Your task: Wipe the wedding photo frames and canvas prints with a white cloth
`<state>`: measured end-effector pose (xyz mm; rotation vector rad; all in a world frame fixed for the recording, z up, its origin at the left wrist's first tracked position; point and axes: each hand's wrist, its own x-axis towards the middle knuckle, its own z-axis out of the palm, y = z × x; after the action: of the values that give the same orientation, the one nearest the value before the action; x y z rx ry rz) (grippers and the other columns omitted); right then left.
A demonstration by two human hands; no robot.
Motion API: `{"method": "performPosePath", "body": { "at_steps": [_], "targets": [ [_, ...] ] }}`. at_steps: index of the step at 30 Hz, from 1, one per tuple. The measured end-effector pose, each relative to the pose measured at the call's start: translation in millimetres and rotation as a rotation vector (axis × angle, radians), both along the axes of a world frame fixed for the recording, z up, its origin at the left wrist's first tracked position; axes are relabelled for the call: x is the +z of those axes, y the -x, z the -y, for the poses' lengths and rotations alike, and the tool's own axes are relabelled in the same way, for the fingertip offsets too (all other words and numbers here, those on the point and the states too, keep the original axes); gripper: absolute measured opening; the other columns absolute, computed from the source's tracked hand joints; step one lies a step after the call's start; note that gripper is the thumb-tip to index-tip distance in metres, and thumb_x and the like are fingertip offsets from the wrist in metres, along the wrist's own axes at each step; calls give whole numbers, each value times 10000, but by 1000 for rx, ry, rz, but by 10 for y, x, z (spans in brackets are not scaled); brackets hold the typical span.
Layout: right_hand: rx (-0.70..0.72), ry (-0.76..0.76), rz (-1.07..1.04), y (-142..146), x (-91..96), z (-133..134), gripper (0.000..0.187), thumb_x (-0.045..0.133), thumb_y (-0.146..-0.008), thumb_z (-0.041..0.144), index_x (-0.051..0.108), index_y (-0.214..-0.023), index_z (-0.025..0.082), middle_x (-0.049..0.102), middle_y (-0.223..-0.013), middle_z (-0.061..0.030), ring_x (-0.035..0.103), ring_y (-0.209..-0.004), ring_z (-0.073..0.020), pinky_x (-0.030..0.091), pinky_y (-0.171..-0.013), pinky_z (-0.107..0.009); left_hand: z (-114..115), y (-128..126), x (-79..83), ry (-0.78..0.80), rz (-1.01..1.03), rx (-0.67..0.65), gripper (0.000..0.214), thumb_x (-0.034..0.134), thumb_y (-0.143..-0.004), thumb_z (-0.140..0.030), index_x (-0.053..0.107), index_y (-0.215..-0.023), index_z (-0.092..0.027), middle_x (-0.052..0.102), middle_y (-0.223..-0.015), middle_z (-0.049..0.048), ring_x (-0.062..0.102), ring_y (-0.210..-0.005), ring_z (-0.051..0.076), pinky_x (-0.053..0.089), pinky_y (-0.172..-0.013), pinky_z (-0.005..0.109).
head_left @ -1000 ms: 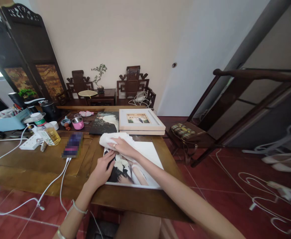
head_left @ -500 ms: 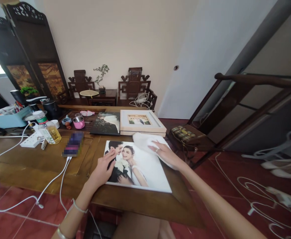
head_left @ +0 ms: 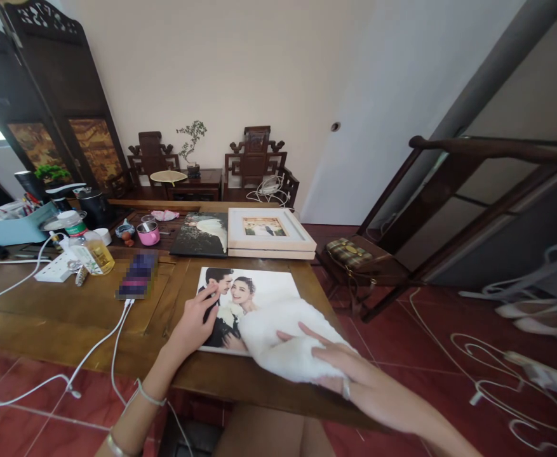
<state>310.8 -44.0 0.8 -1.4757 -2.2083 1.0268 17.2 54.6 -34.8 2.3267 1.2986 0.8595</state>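
Your right hand (head_left: 330,365) has swept the white cloth (head_left: 278,333) from the far right corner of the photo print (head_left: 254,289) down to its near right corner; its fingers lie spread and flat on the cloth, pressing rather than gripping; your left hand (head_left: 195,324) rests open on the print's left edge, holding nothing; the print lies flat at the near edge of the wooden table (head_left: 68,311), just in front of a framed picture (head_left: 268,231).
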Motion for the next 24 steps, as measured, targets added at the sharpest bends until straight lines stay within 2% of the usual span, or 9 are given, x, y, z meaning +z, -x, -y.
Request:
{"method": "performPosePath", "body": {
  "at_steps": [3, 8, 10, 12, 14, 17, 22, 24],
  "targets": [
    [-128, -23, -13, -51, -55, -368, 590, 473, -792, 613, 588, -1193, 195, 332, -1443, -124, 271, -1324, -347, 230, -1059, -541, 6, 10, 16, 10, -1, -5, 370, 430, -878, -213, 558, -1225, -201, 473, -1366, 84, 412, -1285, 231, 330, -1073, 424],
    [-242, -123, -132, -28, -100, -1045, 540, 438, -833, 550, 576, -1208, 186, 439, -1386, -103, 324, -1307, -311, 187, -1086, -510, 4, 29, 31, 2, 33, -28, 365, 440, -882, -225, 556, -1228, -215, 470, -1371, 71, 406, -1290, 220, 332, -1074, 418],
    [-281, -152, -156, -3, -111, -1177, 515, 427, -849, 518, 566, -1217, 186, 459, -1373, -100, 331, -1305, -299, 211, -1085, -489, -1, 29, 41, 5, 48, -31, 356, 443, -881, -230, 570, -1212, -209, 486, -1357, 69, 414, -1285, 215, 337, -1076, 403],
    [-301, -163, -146, 22, -136, -1204, 493, 431, -853, 495, 561, -1219, 192, 454, -1376, -96, 283, -1329, -300, 207, -1085, -496, -6, 26, 51, 12, 62, -37, 345, 444, -880, -231, 588, -1193, -199, 507, -1338, 70, 418, -1282, 212, 340, -1076, 393],
    [-295, -160, -97, 48, -168, -1128, 475, 438, -851, 471, 562, -1211, 187, 442, -1385, -94, 205, -1356, -305, 185, -1087, -516, -9, 24, 56, 17, 74, -44, 339, 445, -879, -229, 600, -1179, -193, 522, -1324, 71, 423, -1278, 213, 342, -1076, 393],
    [-251, -157, 6, 100, -190, -836, 443, 437, -854, 443, 562, -1192, 187, 421, -1400, -90, 140, -1369, -302, 199, -1082, -528, -10, 22, 48, 20, 82, -40, 346, 452, -876, -226, 593, -1189, -185, 521, -1323, 82, 431, -1273, 216, 342, -1076, 397],
    [10, -281, 64, 206, -145, -95, 263, 404, -893, 354, 617, -957, 214, 316, -1461, -26, 60, -1381, -262, 230, -1089, -499, -18, 22, 0, 13, 75, -24, 383, 459, -870, -224, 549, -1240, -191, 497, -1346, 86, 428, -1274, 221, 334, -1081, 401],
    [99, -337, 57, 224, -132, 121, 207, 422, -883, 283, 609, -944, 218, 324, -1456, -26, 61, -1382, -245, 255, -1082, -492, -22, 27, -24, 7, 62, -22, 392, 450, -873, -224, 533, -1256, -200, 489, -1353, 82, 421, -1279, 225, 330, -1080, 414]
  ]
}}
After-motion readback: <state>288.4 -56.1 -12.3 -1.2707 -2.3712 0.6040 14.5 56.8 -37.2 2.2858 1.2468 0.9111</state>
